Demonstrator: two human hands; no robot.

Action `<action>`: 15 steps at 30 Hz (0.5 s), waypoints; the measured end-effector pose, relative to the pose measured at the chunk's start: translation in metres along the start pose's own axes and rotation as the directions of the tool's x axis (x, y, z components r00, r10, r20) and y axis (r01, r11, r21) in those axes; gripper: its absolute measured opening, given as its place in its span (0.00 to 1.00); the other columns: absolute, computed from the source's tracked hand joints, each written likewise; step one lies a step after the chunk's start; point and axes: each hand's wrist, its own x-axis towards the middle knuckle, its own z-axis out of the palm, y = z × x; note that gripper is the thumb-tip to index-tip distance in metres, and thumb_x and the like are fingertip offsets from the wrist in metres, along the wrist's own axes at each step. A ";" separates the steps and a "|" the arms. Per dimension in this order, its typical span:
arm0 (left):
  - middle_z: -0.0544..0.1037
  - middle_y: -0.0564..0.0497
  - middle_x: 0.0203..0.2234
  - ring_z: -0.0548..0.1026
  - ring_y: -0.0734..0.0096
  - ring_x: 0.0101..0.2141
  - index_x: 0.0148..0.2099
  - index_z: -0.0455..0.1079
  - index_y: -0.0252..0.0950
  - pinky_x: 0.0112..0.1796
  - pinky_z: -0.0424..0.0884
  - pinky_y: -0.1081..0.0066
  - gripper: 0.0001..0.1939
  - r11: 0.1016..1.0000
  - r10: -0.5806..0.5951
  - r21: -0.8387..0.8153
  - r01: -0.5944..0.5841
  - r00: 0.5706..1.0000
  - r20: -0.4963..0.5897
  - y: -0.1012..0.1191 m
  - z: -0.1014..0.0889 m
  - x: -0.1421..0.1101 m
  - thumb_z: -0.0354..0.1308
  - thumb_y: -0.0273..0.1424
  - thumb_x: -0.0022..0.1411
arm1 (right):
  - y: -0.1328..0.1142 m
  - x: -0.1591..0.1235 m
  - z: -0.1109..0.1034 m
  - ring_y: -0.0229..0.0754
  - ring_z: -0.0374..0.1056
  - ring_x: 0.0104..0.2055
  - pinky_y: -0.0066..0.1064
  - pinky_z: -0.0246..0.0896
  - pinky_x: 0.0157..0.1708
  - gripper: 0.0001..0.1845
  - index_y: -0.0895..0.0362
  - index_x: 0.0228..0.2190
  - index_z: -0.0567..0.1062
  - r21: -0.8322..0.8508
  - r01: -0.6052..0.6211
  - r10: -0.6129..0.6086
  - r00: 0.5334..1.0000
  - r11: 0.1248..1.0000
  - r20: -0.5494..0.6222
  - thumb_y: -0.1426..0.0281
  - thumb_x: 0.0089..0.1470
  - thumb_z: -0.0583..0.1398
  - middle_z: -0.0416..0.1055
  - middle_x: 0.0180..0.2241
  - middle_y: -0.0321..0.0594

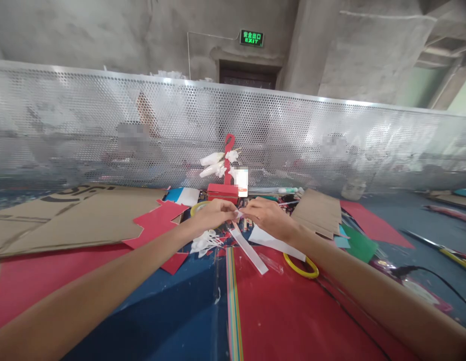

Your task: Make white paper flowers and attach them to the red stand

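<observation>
My left hand (214,216) and right hand (269,216) meet ahead of me, the fingertips of both pinching a small white piece (239,214) between them, neither hand nearer; my fingers hide too much to tell its long axis; a white strip (250,251) lies below, slanting down to the right over a red sheet (285,316); white bits (206,242) crowd my left side, a yellow ring (311,274) my right forearm; a red box (222,192) stands just beyond.
</observation>
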 end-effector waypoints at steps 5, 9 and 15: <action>0.79 0.48 0.29 0.72 0.73 0.27 0.34 0.74 0.34 0.29 0.63 0.72 0.12 0.999 0.038 0.031 -0.038 0.999 -0.015 -0.003 0.001 0.002 0.58 0.39 0.58 | -0.003 0.002 -0.001 0.45 0.69 0.41 0.38 0.61 0.44 0.14 0.52 0.39 0.80 0.010 -0.026 0.026 0.998 1.000 -0.052 0.67 0.64 0.54 0.75 0.38 0.44; 0.78 0.48 0.28 0.71 0.72 0.27 0.34 0.74 0.34 0.29 0.63 0.72 0.15 0.994 0.097 0.056 -0.094 0.994 -0.050 -0.005 0.001 0.003 0.57 0.42 0.59 | -0.005 0.006 -0.002 0.42 0.72 0.37 0.35 0.64 0.40 0.12 0.51 0.37 0.81 0.249 -0.152 0.182 0.978 0.956 -0.100 0.64 0.62 0.57 0.78 0.36 0.39; 0.78 0.48 0.28 0.71 0.72 0.29 0.34 0.73 0.33 0.31 0.63 0.72 0.16 0.990 0.126 0.069 -0.120 0.988 -0.095 0.003 0.001 -0.002 0.58 0.43 0.58 | 0.001 0.010 0.007 0.42 0.73 0.34 0.32 0.66 0.34 0.12 0.55 0.35 0.80 0.591 -0.229 0.347 0.933 0.774 -0.093 0.60 0.53 0.64 0.79 0.34 0.40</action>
